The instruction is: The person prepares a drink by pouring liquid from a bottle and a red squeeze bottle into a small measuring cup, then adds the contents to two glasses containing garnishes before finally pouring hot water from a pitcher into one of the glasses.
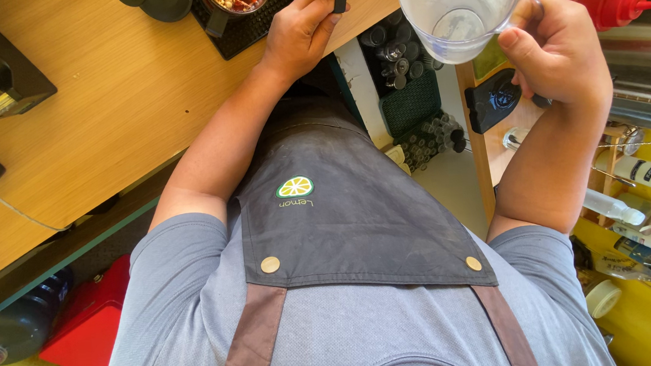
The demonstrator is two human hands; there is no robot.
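Two hands up | right hand point(559, 52) grips measuring jug point(460, 10) | left hand point(300, 32) at counter edge point(363, 17)

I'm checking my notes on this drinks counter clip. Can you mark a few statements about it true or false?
1. The right hand holds a clear plastic jug by its handle. True.
2. The left hand rests on the red bottle. False: it is at the edge of the wooden counter, beside the black mat.
3. The person wears a dark apron over a grey shirt. True.
4. The jug is brimful of dark liquid. False: it shows only a whitish film and looks nearly empty.
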